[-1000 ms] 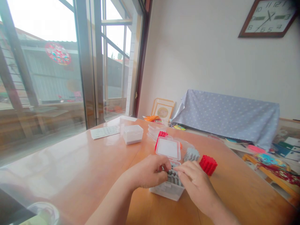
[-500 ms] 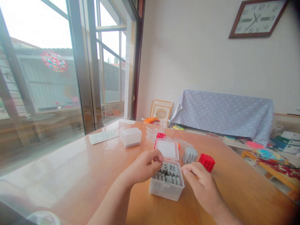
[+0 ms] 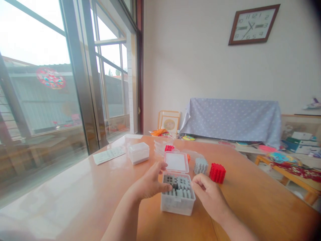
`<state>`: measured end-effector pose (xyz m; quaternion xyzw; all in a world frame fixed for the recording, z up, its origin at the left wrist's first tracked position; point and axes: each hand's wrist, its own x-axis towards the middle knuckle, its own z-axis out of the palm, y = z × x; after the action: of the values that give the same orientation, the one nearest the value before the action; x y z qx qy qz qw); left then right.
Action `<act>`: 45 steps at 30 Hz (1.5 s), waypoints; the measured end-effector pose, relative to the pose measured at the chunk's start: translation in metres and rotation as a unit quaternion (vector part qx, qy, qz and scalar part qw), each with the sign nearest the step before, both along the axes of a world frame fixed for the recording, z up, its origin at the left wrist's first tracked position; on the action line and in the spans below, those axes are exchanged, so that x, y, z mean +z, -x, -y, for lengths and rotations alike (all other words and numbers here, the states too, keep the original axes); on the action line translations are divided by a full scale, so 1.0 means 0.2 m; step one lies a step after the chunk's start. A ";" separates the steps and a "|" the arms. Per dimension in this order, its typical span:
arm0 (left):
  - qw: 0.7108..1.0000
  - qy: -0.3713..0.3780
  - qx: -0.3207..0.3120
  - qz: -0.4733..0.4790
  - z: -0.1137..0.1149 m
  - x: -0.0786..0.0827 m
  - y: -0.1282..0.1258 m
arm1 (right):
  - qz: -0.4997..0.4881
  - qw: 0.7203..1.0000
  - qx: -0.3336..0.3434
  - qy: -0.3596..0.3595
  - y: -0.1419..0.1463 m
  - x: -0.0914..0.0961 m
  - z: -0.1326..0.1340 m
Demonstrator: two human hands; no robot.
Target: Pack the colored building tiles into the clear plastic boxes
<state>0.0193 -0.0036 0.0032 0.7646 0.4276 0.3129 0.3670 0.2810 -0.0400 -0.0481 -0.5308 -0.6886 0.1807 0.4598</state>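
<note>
An open clear plastic box (image 3: pixel 177 205) stands in front of me, its hinged lid (image 3: pixel 176 162) tipped back. Inside are several grey notched plastic pieces (image 3: pixel 183 193), packed in rows. At the box's left edge is my left hand (image 3: pixel 150 182), thumb and fingers spread apart, the thumb over the grey pieces and the fingers by the hinge. My right hand (image 3: pixel 207 192) is beside the right wall with fingers curled to the thumb; whether it pinches anything is hidden. Beyond it stand a grey ridged stack (image 3: pixel 201 166) and a red ridged stack (image 3: pixel 217 173).
A lidded white box (image 3: pixel 138 153) and a printed sheet (image 3: pixel 108 156) lie to the left on the wooden table (image 3: pixel 120 187). Clear plastic containers (image 3: pixel 160 145) and a small red piece (image 3: pixel 169 148) are behind the lid. Glass windows line the left side.
My left hand has opened from a pinch above the grey pieces to spread fingers at the box's left edge. My right hand stays by the right wall. The view has shifted slightly.
</note>
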 end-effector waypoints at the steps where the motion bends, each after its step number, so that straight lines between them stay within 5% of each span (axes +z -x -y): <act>1: 1.000 -0.004 0.004 0.013 -0.01 0.00 0.00 | -0.013 1.000 -0.006 0.003 -0.01 0.00 -0.01; 9: 0.981 0.027 0.146 0.121 -0.13 -0.08 -0.03 | -0.100 0.993 -0.065 0.021 -0.03 -0.08 -0.08; 21: 0.951 0.146 0.062 0.265 -0.20 -0.20 -0.09 | -0.198 0.976 -0.044 0.074 0.03 -0.11 -0.06; 33: 0.933 0.199 -0.014 0.300 -0.17 -0.14 -0.10 | -0.248 0.964 -0.090 0.044 -0.03 -0.17 -0.14; 39: 0.935 0.206 0.003 0.289 -0.19 -0.13 -0.11 | -0.276 0.952 -0.129 0.017 -0.09 -0.10 -0.16; 45: 0.938 0.174 0.011 0.298 -0.18 -0.13 -0.14 | -0.238 0.966 -0.094 0.041 -0.07 0.02 -0.11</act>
<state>0.0472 0.0324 -0.0222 0.5557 0.3547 0.4513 0.6015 0.2951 -0.0184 -0.0444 -0.5528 -0.4983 0.2861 0.6035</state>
